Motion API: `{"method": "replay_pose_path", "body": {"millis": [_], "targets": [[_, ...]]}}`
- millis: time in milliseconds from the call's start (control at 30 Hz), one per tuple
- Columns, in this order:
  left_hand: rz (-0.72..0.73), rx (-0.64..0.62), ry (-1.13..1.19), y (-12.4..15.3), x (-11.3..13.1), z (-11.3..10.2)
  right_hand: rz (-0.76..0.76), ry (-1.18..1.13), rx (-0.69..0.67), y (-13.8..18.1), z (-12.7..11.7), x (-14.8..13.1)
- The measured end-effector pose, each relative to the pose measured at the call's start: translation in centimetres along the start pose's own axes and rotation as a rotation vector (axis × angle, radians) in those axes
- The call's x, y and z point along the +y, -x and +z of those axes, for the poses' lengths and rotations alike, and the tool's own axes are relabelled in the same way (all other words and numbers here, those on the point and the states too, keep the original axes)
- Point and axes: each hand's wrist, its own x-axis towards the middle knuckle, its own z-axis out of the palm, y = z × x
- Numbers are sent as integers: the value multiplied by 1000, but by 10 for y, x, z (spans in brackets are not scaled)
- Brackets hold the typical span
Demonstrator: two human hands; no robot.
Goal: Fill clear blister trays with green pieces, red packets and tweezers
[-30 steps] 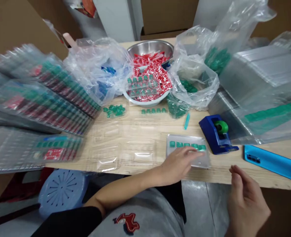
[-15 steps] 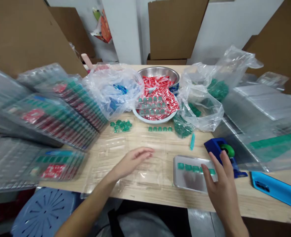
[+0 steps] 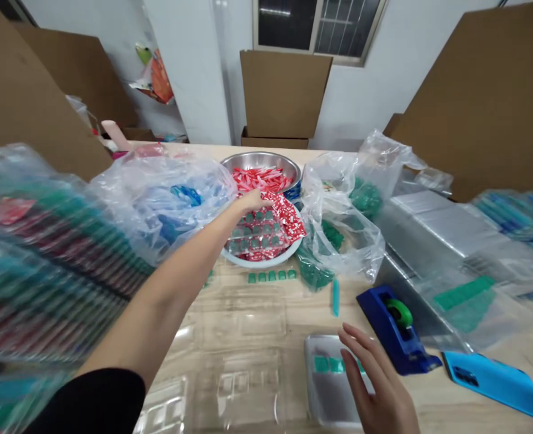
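Observation:
My left hand [image 3: 252, 199] reaches over the white bowl [image 3: 257, 263] of red-and-white printed packets [image 3: 288, 216]. Its fingertips are at the packets and hard to see, so I cannot tell whether they grip one. On the near side of the bowl lies a clear blister tray with green pieces [image 3: 255, 232]. My right hand [image 3: 379, 383] is open, fingers stretched out over a shallow metal tray [image 3: 333, 407]. Inside that tray is a row of green square pieces [image 3: 329, 364], partly hidden by the hand. Clear plastic blister shells [image 3: 248, 386] lie left of the tray.
A blue tape dispenser [image 3: 392, 331] and a blue phone [image 3: 496, 383] are at right. Behind stand a steel bowl [image 3: 227, 161] of red sticks and plastic bags [image 3: 158, 187] [image 3: 352, 241]. Filled packs [image 3: 67, 265] are stacked at left. A row of green pieces [image 3: 272, 276] lies before the bowl.
My left hand has moved forward from above the clear shells to the packets in the white bowl. My right hand stays over the metal tray. The camera view has shifted.

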Motion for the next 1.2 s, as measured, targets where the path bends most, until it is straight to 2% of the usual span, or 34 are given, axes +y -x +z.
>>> {"method": "replay_pose_path", "body": {"millis": [133,267,367,500,600,733,900,1033,1200], "targets": [[-27,-35,-42,-23,-3,12,59,65,-87,29,-3,38],[-13,12,-24,-32,-5,2,90,74,-138,40,-2,59],[-18,61,14,-32,-6,-8,102,47,-100,35,4,55],[-27,52,28,-24,-8,-10,78,25,-2,20,14,39],[-7,11,2,-17,-7,-4,46,24,32,16,15,33],[24,-37,-35,-15,-1,9,36,64,2,24,10,40],[-12,-29,-24,-20,5,22,52,82,-25,39,8,49],[-11,57,66,-19,3,21,149,61,12,42,11,46],[15,306,312,-10,7,-3,217,-41,91,41,5,38]]}}
